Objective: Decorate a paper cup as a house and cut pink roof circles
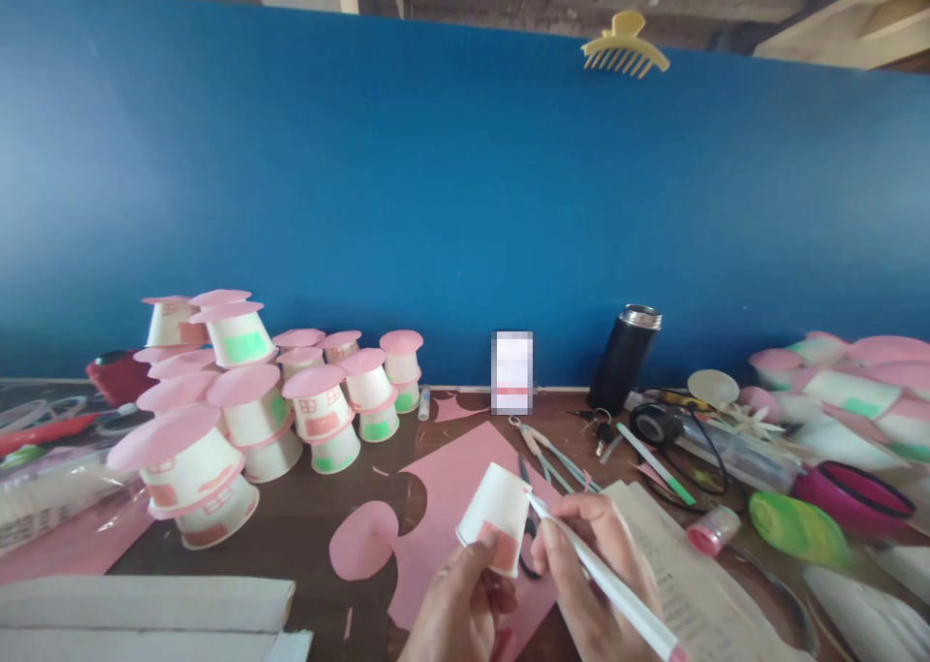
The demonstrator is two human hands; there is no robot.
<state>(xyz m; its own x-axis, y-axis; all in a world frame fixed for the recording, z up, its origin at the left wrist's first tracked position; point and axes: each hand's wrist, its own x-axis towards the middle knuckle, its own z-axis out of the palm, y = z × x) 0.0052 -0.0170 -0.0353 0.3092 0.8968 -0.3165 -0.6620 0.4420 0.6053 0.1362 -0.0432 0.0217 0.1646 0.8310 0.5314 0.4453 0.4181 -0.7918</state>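
Observation:
My left hand [465, 604] grips a white paper cup [494, 507], held tilted above the table with a reddish coloured patch near its rim. In my right hand [600, 570] is a white marker [606, 584] with a pink end, its tip at the cup's upper right side. Beneath both hands lies a sheet of pink paper [465, 458] with curved cut edges. Partly hidden behind the cup and fingers are dark-handled scissors [533, 526]. A pink paper circle [363, 541] rests to the left of the sheet.
Stacked cups with pink paper tops [239, 400] stand at left, and more lie heaped at right [857, 391]. A black flask [626, 357], keys [603, 429], a green marker [658, 463] and a cable are beyond my right hand. White cardboard [145, 604] lies front left.

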